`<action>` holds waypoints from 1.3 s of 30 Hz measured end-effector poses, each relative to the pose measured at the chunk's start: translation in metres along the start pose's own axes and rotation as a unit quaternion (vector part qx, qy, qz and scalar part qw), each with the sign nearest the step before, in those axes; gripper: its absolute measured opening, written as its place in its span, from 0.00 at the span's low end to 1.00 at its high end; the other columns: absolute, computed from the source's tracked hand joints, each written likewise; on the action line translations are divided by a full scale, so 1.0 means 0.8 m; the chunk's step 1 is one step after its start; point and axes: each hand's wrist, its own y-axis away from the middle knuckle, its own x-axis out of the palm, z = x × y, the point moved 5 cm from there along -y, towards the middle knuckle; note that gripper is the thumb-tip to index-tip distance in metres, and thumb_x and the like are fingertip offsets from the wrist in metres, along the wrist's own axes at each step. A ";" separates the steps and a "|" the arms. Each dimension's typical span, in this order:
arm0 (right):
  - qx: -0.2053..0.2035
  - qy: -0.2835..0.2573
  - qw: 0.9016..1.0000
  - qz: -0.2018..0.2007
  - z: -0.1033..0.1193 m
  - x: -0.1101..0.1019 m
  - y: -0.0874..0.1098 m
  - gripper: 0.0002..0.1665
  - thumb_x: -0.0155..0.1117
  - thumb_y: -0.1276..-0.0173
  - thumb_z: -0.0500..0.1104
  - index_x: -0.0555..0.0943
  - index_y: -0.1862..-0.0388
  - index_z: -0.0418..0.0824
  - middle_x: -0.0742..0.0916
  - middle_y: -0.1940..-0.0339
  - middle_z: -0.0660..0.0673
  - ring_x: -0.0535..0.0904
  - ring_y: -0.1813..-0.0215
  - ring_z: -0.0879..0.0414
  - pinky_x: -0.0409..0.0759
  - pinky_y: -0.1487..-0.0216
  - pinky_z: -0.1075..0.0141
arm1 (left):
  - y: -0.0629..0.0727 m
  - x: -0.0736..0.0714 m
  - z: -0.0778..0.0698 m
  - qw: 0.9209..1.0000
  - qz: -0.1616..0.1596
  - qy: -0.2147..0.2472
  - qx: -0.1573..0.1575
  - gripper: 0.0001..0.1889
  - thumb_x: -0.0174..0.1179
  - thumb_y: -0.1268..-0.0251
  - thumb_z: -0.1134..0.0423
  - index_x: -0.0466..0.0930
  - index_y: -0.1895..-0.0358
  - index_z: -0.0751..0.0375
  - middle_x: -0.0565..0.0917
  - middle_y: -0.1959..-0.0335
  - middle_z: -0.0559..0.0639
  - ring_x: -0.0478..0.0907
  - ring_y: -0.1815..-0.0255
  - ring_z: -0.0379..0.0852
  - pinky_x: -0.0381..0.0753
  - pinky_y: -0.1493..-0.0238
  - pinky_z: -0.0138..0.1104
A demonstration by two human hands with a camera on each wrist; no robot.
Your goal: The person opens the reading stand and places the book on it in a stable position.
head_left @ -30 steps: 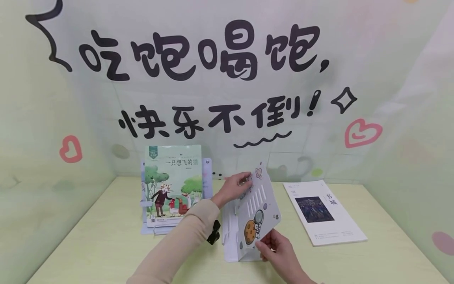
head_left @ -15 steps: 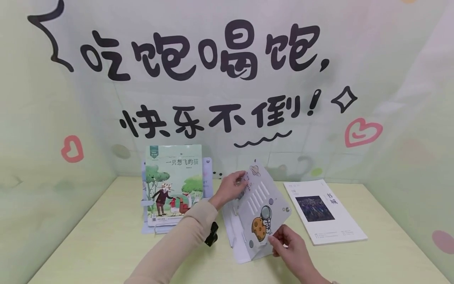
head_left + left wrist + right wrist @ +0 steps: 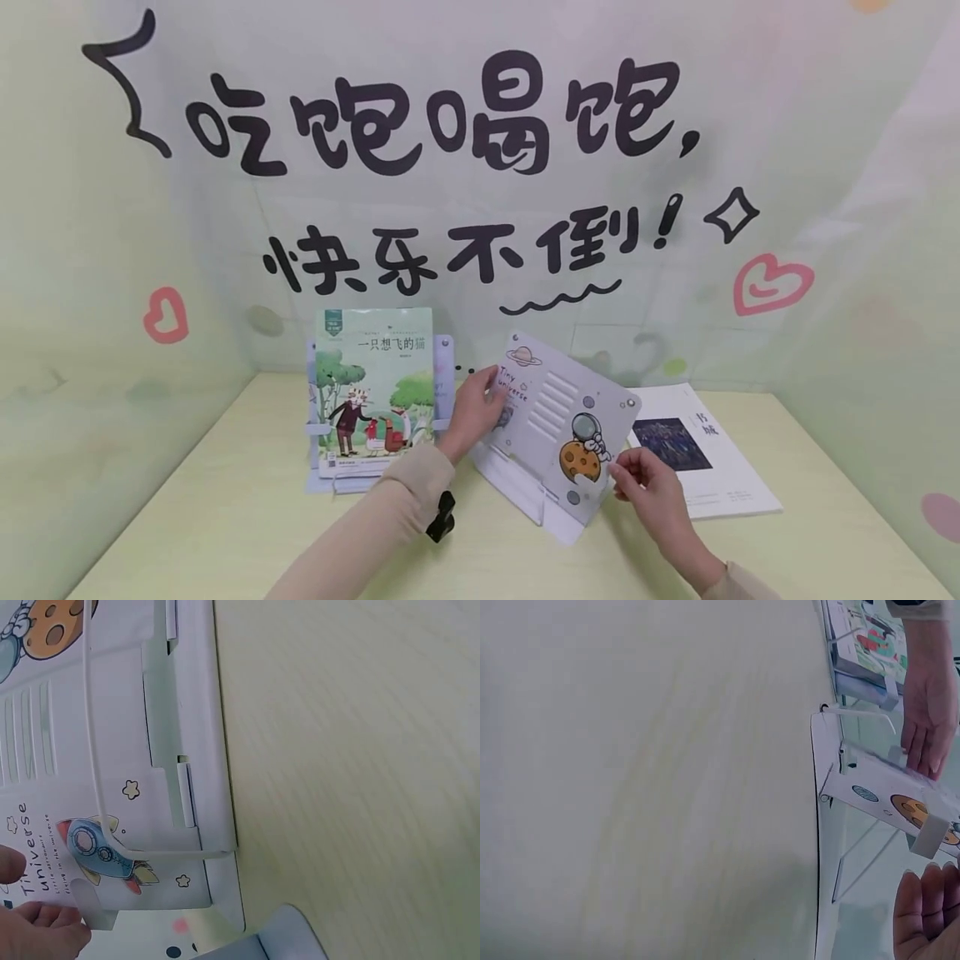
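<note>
A white book stand [image 3: 551, 433] printed with "Tiny universe", a planet and an astronaut stands tilted on the table, turned at an angle. My left hand [image 3: 476, 412] holds its left edge, thumb in front and fingers at the side tab, as the left wrist view also shows. At the lower right edge, my right hand [image 3: 656, 496] pinches the stand between thumb and fingers. A wire bar [image 3: 94, 750] runs across the stand's front near its base ledge. In the right wrist view a side clip [image 3: 931, 834] juts out close to my right fingers.
To the left, a green picture book [image 3: 375, 392] with a cat rests on another stand [image 3: 444, 375]. A white magazine [image 3: 727, 475] lies flat at the right, partly behind the stand. A black object [image 3: 441, 517] shows beside my left forearm. A printed backdrop [image 3: 480, 183] closes the rear.
The stand has swivelled so that its printed front shows broadly to the head camera. My right hand moved right and slightly up with its edge, while the left stayed at the other edge.
</note>
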 end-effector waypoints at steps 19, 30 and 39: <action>0.035 0.033 0.999 -0.025 -0.017 -0.006 -0.081 0.10 0.55 0.30 0.36 0.75 0.56 0.28 0.82 0.64 0.38 0.75 0.68 0.66 0.82 0.64 0.72 | 0.039 -0.015 0.015 0.998 -0.054 0.007 0.029 0.29 0.55 0.36 0.65 0.60 0.32 0.65 0.70 0.40 0.60 0.69 0.40 0.56 0.67 0.36 0.48; 0.046 0.032 0.998 -0.037 -0.016 0.002 -0.106 0.11 0.57 0.32 0.35 0.76 0.55 0.28 0.82 0.64 0.40 0.73 0.68 0.66 0.79 0.67 0.76 | 0.049 -0.015 0.015 0.997 -0.065 0.020 0.037 0.30 0.55 0.36 0.66 0.57 0.31 0.66 0.68 0.36 0.61 0.67 0.36 0.57 0.65 0.34 0.49; 0.039 0.038 0.998 -0.041 -0.014 0.006 -0.118 0.11 0.58 0.33 0.35 0.77 0.56 0.28 0.82 0.65 0.39 0.72 0.70 0.68 0.76 0.70 0.79 | 0.053 -0.013 0.016 0.995 -0.083 0.006 0.051 0.32 0.56 0.39 0.68 0.58 0.31 0.69 0.69 0.38 0.64 0.70 0.41 0.59 0.68 0.37 0.50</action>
